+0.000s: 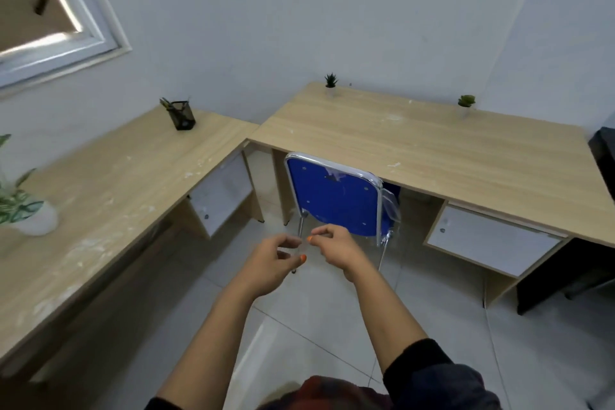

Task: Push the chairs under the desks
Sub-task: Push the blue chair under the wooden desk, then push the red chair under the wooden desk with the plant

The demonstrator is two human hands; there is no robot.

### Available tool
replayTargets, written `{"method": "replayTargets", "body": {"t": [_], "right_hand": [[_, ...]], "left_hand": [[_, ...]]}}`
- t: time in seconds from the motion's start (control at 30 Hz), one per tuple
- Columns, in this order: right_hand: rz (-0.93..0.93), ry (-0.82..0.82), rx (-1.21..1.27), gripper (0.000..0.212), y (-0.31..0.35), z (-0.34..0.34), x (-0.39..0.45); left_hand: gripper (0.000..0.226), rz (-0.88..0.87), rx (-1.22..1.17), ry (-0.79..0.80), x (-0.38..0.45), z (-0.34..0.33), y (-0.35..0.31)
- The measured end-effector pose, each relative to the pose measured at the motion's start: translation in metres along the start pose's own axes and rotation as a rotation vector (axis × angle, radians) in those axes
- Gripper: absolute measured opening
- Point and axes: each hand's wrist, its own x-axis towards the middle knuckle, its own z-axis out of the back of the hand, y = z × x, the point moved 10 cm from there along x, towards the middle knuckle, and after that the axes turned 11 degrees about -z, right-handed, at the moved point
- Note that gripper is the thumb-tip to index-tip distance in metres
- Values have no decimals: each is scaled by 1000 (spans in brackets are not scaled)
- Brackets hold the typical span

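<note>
The blue chair [336, 200] sits tucked under the front edge of the far desk [432, 143]; left hand [271, 263] and right hand [336, 248] hover near, fingers loosely curled, holding nothing

Two desks [416, 146] – plants, pen holder [181, 115]

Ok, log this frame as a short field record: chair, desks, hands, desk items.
chair: blue chair tucked under the right desk, backrest at its edge
left desk: no chair visible
left hand: empty, fingers loosely curled, off the chair
right hand: empty, off the chair
desk items: pen holder, potted plants
</note>
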Motion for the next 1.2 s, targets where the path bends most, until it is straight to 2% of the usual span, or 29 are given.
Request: {"method": "replayTargets", "body": {"t": [0.2, 0.4, 0.53, 0.6, 0.67, 0.73, 0.9, 1.07, 1.2], "right_hand": [[92, 25, -9, 26, 16, -14, -39], [132, 33, -88, 26, 14, -51, -90], [112, 199, -242, 30, -21, -130, -148], [73, 368, -424, 41, -58, -165, -178], [8, 508, -654, 52, -97, -182, -206], [-49, 526, -780, 57, -124, -177, -222], [-28, 440, -768, 52, -146, -162, -242], [90, 479, -757, 49, -141, -170, -277], [130, 534, -652, 41, -159, -159, -309]], "left_hand": [[27, -44, -1, -118, -49, 29, -23], [26, 7, -42, -219, -125, 41, -13], [25, 125, -82, -368, -218, 51, 25], [25, 191, -131, -420, -259, 44, 45], [28, 255, -157, -418, -292, 31, 57], [33, 288, -158, -374, -314, 13, 59], [38, 299, -163, -328, -357, -15, 46], [39, 346, -122, -472, -407, -8, 32], [38, 369, -127, -587, -447, -23, 8]]}}
